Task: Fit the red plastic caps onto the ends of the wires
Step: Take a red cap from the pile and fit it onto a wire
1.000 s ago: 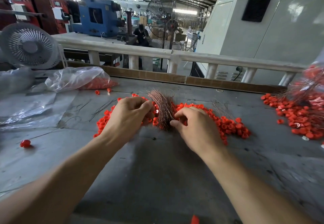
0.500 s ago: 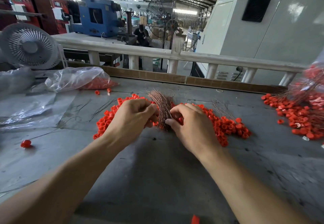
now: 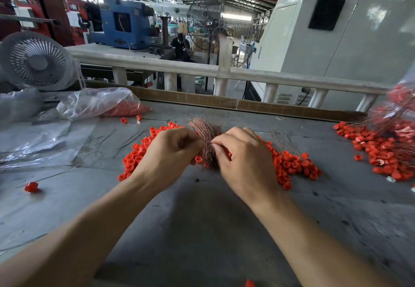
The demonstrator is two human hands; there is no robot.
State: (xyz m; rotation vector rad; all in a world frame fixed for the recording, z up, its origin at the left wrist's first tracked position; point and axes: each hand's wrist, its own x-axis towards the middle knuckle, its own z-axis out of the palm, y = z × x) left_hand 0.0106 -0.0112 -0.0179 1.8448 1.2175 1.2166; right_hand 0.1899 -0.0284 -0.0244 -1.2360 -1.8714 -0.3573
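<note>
The grey workbench [image 3: 202, 230] carries heaps of red caps [image 3: 292, 165], copper wires [image 3: 205, 136] and plastic bags [image 3: 96, 102].

A bundle of thin copper-coloured wires [image 3: 205, 139] stands roughly upright in the middle of a grey bench [image 3: 202, 219], its strands fanning out at the top and leaning a little to the left. Around its base spreads a loose heap of small red plastic caps [image 3: 289, 163], short open-ended cylinders lying at every angle. A few thin wires [image 3: 281, 139] lie flat on the heap's right part. At the far right, a second pile of red caps [image 3: 379, 147] is tangled with more wires. One lone cap [image 3: 31, 186] sits far left.
</note>
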